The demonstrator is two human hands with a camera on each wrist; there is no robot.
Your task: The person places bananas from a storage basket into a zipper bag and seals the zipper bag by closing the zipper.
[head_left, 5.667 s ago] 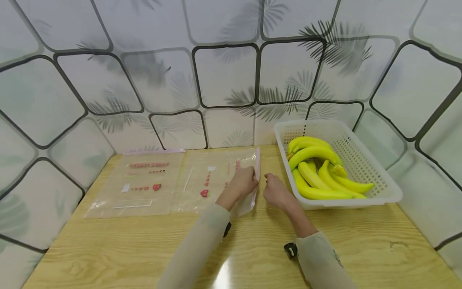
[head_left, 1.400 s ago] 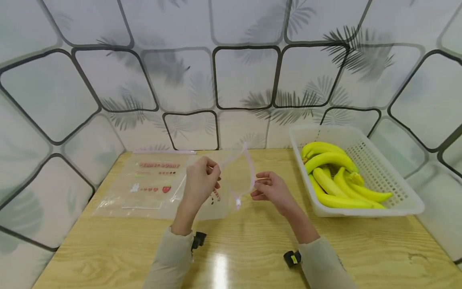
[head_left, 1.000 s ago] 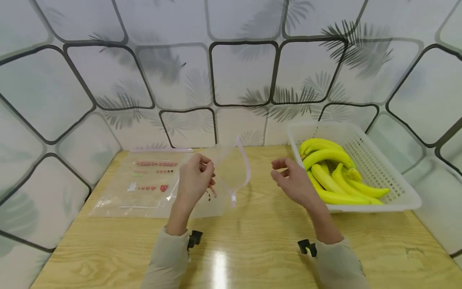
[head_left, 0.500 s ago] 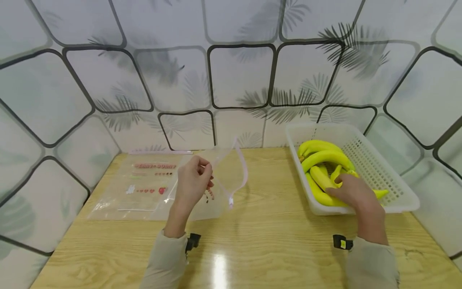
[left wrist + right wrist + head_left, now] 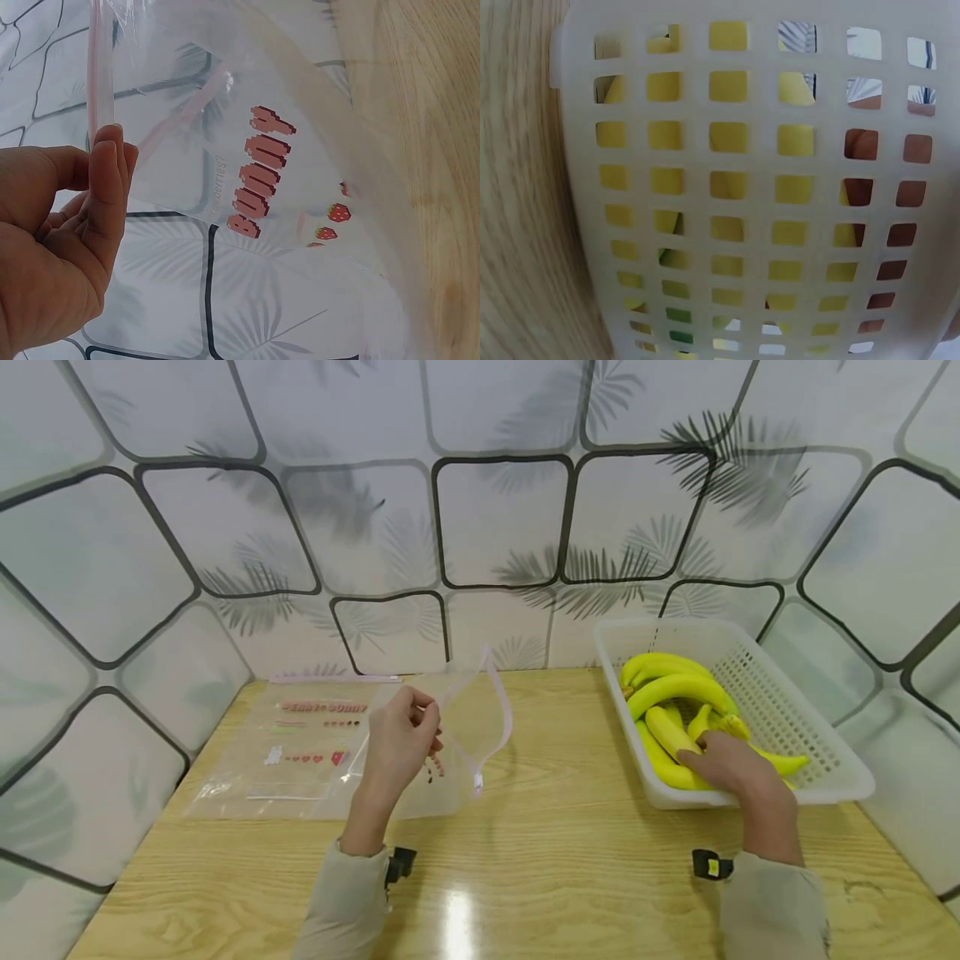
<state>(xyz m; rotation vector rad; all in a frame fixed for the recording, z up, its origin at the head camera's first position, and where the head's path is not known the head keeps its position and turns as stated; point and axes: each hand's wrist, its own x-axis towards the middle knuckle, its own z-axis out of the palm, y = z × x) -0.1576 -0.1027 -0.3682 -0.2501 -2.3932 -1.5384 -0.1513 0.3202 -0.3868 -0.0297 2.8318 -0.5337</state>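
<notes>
My left hand [image 5: 397, 739] pinches the rim of a clear zip bag [image 5: 476, 718] between thumb and fingers. The bag's pink-edged mouth gapes to the right; red "Bunny" lettering [image 5: 259, 172] and strawberries show on its side in the left wrist view. Over on the right, my right hand [image 5: 738, 764] reaches into a white basket [image 5: 855, 787], fingers and thumb around a banana [image 5: 699, 722] that the hand partly hides. Several other yellow bananas [image 5: 678, 692] lie in the basket. The right wrist view shows the hand only through holes in the basket wall [image 5: 690, 146].
A second clear zip bag [image 5: 232, 781] lies flat at the left, its pink zip toward the back wall [image 5: 498, 518]; the held bag overlaps its right part. The wooden table [image 5: 562, 877] runs along the front. Patterned cloth walls enclose the back and sides.
My left hand has lifted the right-hand bag's rim and its mouth has opened. The right hand has left the bag, moved right into the basket and taken hold of a banana.
</notes>
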